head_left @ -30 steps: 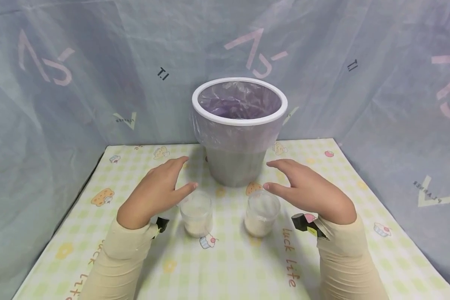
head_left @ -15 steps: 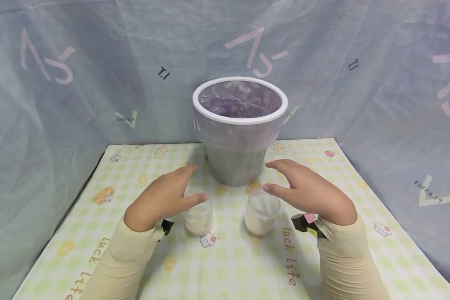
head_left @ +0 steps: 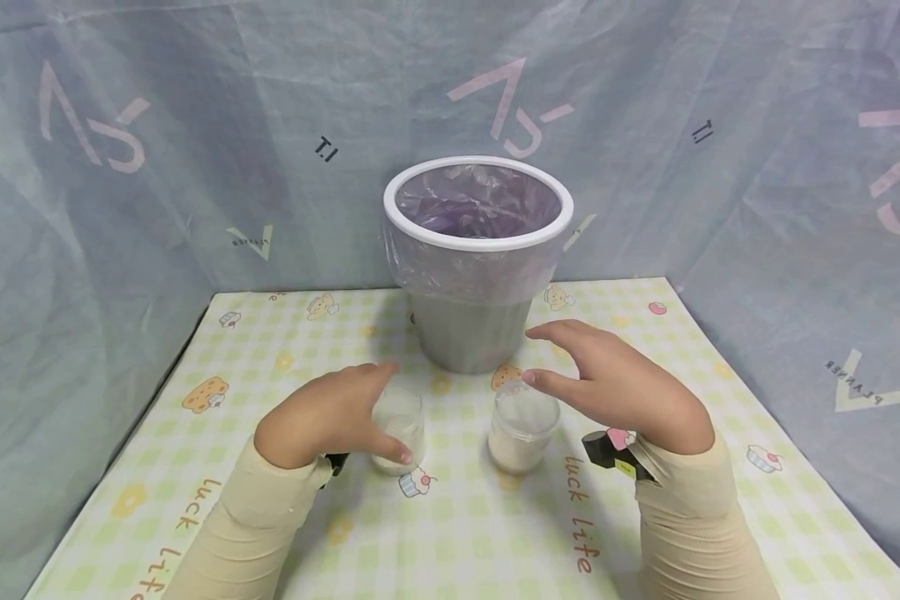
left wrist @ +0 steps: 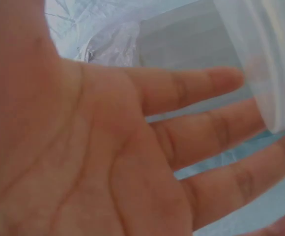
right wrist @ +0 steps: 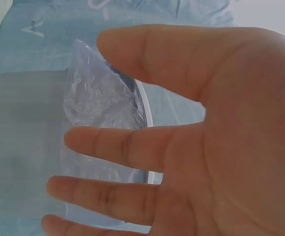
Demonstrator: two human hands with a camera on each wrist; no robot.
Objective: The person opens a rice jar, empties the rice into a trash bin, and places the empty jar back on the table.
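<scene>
Two clear plastic cups with whitish bottoms stand on the table in the head view. My left hand (head_left: 330, 421) is at the left cup (head_left: 403, 412), thumb in front of it and fingers reaching behind its far side. In the left wrist view that cup (left wrist: 265, 54) fills the upper right corner, and the fingers of the left hand (left wrist: 113, 142) stretch out straight towards it. My right hand (head_left: 626, 387) hovers right of the right cup (head_left: 523, 433), thumb tip near its rim. Nothing lies between the spread fingers of the right hand (right wrist: 182, 128) in the right wrist view.
Behind the cups stands a grey bin (head_left: 468, 333) with a white rim and a clear bag lining. A checked cloth (head_left: 420, 542) covers the table. Blue-grey sheets (head_left: 270, 167) hang close at the back and both sides.
My left hand has moved right and down, from above the left cup's side to around it. The right hand has hardly shifted, and both cups stay where they were.
</scene>
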